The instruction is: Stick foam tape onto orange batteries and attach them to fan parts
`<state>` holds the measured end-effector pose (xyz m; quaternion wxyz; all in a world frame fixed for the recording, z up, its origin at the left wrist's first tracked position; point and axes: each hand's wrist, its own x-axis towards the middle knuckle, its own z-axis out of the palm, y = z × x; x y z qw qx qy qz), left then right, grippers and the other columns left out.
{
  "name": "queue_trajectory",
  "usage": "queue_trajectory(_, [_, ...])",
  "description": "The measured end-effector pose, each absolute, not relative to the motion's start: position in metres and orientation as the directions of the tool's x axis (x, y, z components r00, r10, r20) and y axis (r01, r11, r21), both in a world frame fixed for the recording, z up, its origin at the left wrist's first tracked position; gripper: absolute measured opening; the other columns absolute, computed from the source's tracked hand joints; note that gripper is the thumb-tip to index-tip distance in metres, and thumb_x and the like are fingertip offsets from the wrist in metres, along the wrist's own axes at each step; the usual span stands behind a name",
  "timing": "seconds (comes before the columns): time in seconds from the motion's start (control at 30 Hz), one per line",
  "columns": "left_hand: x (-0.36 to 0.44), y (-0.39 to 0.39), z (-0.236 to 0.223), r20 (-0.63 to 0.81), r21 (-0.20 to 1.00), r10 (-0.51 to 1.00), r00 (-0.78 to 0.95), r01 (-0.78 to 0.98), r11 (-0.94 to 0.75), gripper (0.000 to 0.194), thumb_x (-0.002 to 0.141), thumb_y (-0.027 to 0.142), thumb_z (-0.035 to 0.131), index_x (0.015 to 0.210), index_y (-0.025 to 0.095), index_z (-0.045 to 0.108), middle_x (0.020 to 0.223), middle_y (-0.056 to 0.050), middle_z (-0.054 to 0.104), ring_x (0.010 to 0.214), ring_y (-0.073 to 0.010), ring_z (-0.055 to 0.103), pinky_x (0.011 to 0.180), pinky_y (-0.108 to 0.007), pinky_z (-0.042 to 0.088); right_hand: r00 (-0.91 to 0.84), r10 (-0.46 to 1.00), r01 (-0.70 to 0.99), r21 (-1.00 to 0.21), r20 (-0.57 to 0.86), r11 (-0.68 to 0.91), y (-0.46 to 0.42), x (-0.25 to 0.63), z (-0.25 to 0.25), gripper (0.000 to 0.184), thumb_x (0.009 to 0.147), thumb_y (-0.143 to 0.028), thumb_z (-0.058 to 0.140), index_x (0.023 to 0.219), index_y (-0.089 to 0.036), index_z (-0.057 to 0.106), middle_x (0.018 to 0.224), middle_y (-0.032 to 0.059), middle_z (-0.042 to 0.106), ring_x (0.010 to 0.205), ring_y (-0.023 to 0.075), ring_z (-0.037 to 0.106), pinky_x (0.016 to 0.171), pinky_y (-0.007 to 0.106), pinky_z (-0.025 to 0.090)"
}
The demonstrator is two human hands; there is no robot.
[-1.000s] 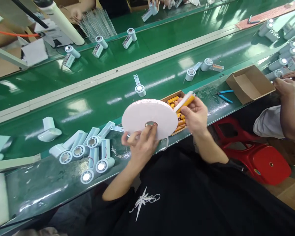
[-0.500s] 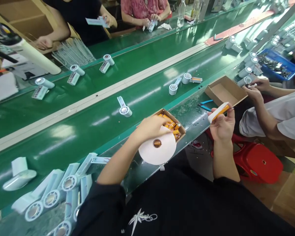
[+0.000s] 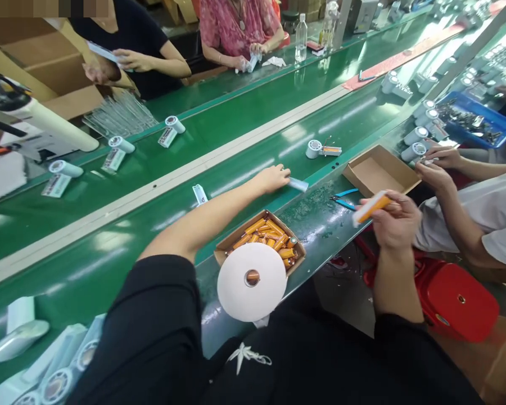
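Note:
My left hand (image 3: 273, 179) reaches across the green belt, fingers closed on a light-blue handheld fan housing (image 3: 298, 184). Its handle sticks out to the right; the round head is hidden under the hand. On the right, my right hand (image 3: 395, 222) pinches an orange battery (image 3: 370, 208) with a white strip along its side, slightly blurred. Nearer my body, a cardboard box (image 3: 301, 260) of orange batteries (image 3: 274, 233) stands at the belt's edge. A roll of white tape (image 3: 236, 287) leans on its front, another orange battery showing through the hole.
Blue-handled cutters (image 3: 346, 199) lie beside an open cardboard box (image 3: 379, 171). More fan housings sit on the belt (image 3: 152, 194) and are piled at lower left (image 3: 57, 382). Co-workers sit opposite and at right, near a blue parts tray (image 3: 476, 121). A red stool (image 3: 459, 298) stands below.
My left hand has left the battery box and moved forward onto a fan housing on the belt. My right hand keeps the battery, shifted slightly right. The view has moved a little.

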<state>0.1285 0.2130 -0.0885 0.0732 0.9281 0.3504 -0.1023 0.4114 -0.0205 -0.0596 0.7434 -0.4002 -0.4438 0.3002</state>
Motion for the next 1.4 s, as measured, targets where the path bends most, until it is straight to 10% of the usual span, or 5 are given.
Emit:
queue_trajectory(0.23, [0.118, 0.220, -0.098, -0.217, 0.035, 0.554, 0.804, 0.573, -0.819, 0.055, 0.090, 0.015, 0.066, 0.144, 0.024, 0.071, 0.155, -0.013, 0.066, 0.142, -0.0308, 0.054, 0.119, -0.042, 0.051, 0.128, 0.968, 0.066, -0.976, 0.214, 0.207, 0.100, 0.351, -0.098, 0.049, 0.068, -0.039, 0.096, 0.113, -0.023, 0.086, 0.099, 0.0030, 0.088, 0.095, 0.0279, 0.085, 0.102, 0.048, 0.071])
queue_trajectory(0.7, [0.156, 0.243, -0.103, -0.281, 0.115, 0.585, 0.761, 0.632, -0.767, 0.038, 0.080, 0.017, 0.072, 0.114, 0.027, 0.085, 0.147, -0.009, 0.072, 0.136, -0.0298, 0.060, 0.114, -0.037, 0.049, 0.051, 0.983, 0.372, -0.917, 0.177, 0.145, 0.149, 0.368, -0.115, 0.055, 0.080, -0.033, 0.083, 0.132, -0.017, 0.081, 0.113, 0.0078, 0.088, 0.109, 0.0286, 0.084, 0.109, 0.044, 0.065])
queue_trajectory(1.17, [0.179, 0.253, -0.113, -0.157, 0.295, 0.825, 0.543, 0.823, -0.485, 0.032, 0.103, 0.032, 0.058, 0.129, 0.026, 0.075, 0.124, -0.009, 0.080, 0.113, -0.0267, 0.072, 0.094, -0.032, 0.049, -0.262, 0.960, 0.962, -0.105, -0.097, 0.252, 0.162, 0.354, -0.095, 0.050, 0.106, -0.039, 0.064, 0.155, -0.027, 0.068, 0.125, 0.0181, 0.083, 0.113, 0.0378, 0.077, 0.096, 0.042, 0.056])
queue_trajectory(1.4, [0.187, 0.253, -0.117, -0.123, 0.405, 0.853, 0.507, 0.811, -0.423, 0.030, 0.102, 0.027, 0.057, 0.125, 0.026, 0.075, 0.125, -0.009, 0.080, 0.112, -0.0269, 0.072, 0.094, -0.033, 0.048, -0.238, 0.943, 0.968, 0.024, -0.233, 0.250, 0.172, 0.343, -0.081, 0.051, 0.105, -0.047, 0.057, 0.152, -0.031, 0.071, 0.134, 0.0214, 0.078, 0.119, 0.0432, 0.075, 0.094, 0.048, 0.057])
